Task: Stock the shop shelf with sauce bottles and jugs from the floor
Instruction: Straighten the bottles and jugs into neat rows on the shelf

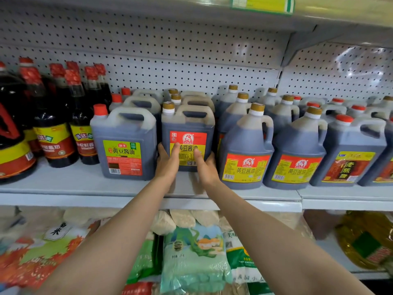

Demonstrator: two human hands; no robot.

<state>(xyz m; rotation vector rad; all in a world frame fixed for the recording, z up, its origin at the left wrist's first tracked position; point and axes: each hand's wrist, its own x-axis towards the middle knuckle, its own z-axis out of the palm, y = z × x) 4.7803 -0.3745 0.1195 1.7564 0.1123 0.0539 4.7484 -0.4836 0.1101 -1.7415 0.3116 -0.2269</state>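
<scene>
A person's left hand (168, 165) and right hand (205, 169) clasp the lower corners of a square soy sauce jug (188, 138) on the middle shelf (85, 188) of a shop rack, thumbs laid across its red and yellow label, fingers wrapped round its sides. The jug stands upright, its long axis vertical, cap (168, 107) at upper left and moulded handle on top. It lies straight ahead of both hands, between them, neither arm plainly the nearer, and sits set back from the shelf's front edge, further in than its neighbours on either side. By the look of it, the coming move is a short push or pull along the shelf's depth to square the jug with its row.

Behind it two more gold-capped jugs of the same shape stand in file. To its left stands a green-labelled jug (124, 143) with a red cap, with at least two like it behind. To the right, two round-shouldered jugs (246, 150) front a column each, followed by red-capped jugs (350, 150) running out of view. Far left stand tall dark bottles (53, 133), too crowded to count surely. Bags of rice (191, 256) fill the shelf below.
</scene>
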